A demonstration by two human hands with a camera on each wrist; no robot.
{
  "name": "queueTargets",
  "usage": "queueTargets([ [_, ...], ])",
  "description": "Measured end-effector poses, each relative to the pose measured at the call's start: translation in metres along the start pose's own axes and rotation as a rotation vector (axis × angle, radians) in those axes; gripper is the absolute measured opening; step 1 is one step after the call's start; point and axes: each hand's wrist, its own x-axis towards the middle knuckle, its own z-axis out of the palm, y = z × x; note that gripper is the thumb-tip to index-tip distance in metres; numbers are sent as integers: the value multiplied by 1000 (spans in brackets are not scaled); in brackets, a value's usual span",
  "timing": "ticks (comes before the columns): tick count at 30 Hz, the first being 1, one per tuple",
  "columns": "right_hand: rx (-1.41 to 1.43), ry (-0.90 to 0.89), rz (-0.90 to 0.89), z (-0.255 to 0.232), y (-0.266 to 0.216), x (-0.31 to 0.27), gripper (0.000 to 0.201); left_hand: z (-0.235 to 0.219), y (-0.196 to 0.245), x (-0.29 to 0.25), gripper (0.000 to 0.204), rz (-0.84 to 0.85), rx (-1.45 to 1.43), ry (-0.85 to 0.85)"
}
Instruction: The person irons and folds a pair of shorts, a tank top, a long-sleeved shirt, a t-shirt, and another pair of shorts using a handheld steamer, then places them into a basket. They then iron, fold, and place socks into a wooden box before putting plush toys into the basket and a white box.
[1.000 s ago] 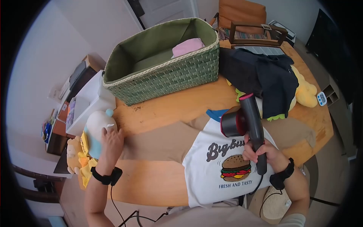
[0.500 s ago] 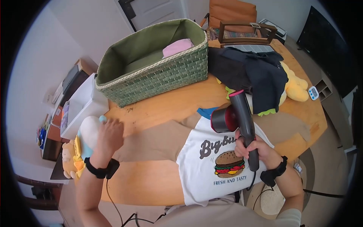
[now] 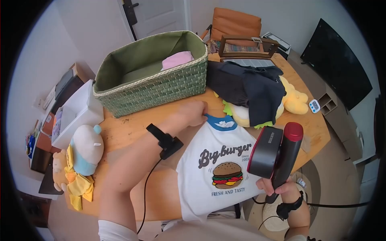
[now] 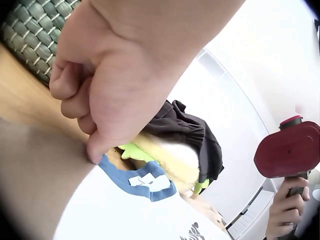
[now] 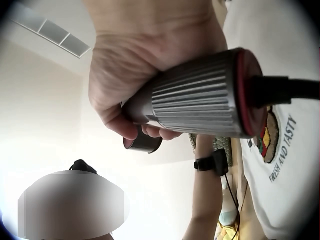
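A white T-shirt [image 3: 191, 184] with a burger print, blue collar [image 3: 231, 127] and brown sleeves lies spread on the wooden table [image 3: 157, 201]. At the shoulder beside the collar, my left hand [image 3: 193, 114] pinches the fabric; the left wrist view shows its thumb [image 4: 97, 149] right at the collar's edge with the fingers curled. My right hand [image 3: 279, 188] grips the handle of a dark grey and red handheld garment steamer [image 3: 266, 150], raised over the shirt's right side. In the left wrist view the steamer's flat red plate [image 4: 290, 150] shows.
A green woven basket [image 3: 161, 86] holding a pink cloth [image 3: 177, 60] stands at the back. Dark clothing [image 3: 253, 86] lies over plush toys at the back right. More plush toys [image 3: 86, 146] and a white box [image 3: 82, 112] are at left. A black cord [image 3: 337, 205] trails right.
My left hand has moved from beside the plush toy at left to the shirt's collar and taken hold there. The steamer has shifted right and turned, uncovering the shirt's lettering.
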Motion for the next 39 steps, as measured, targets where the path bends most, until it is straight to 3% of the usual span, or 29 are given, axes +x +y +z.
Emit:
queueTargets([
  [4, 10, 53, -29, -7, 11, -3, 45, -11, 9, -36, 23, -74, 118, 243],
  [6, -52, 62, 10, -4, 8, 11, 47, -27, 26, -77, 25, -111, 182, 90],
  [10, -221, 54, 103, -5, -8, 56, 60, -9, 58, -175, 23, 206, 41, -306],
  [11, -205, 40, 200, -1, -12, 70, 61, 6, 61, -195, 29, 346, 12, -368],
  [12, -190, 26, 299, 2, -16, 83, 63, 19, 62, -211, 36, 488, -17, -427],
  [14, -266, -61, 318, 0, -12, 109, 59, 36, 63, -231, 47, 531, -14, -348],
  [15, -327, -108, 406, 6, -12, 121, 56, 42, 62, -236, 58, 578, -2, -276],
  [19, -510, -239, 618, 17, 4, 157, 50, 62, 56, -241, 52, 633, -105, -165],
  [21, -566, -244, 690, 27, 11, 170, 52, 72, 65, -244, 78, 641, -43, -291],
  [25, -592, -308, 718, 32, 22, 190, 54, 86, 66, -246, 77, 606, -89, -239],
  [27, -601, -387, 717, 45, 26, 205, 38, 93, 65, -247, 70, 614, -124, -188],
  [31, -615, -482, 754, 63, 46, 239, 37, 112, 72, -249, 60, 537, -163, -98],
  [37, -616, -627, 782, 105, 83, 287, 46, 110, 71, -242, 50, 572, -241, -121],
  [39, -620, -637, 805, 129, 91, 298, 47, 104, 72, -238, 47, 607, -226, -226],
])
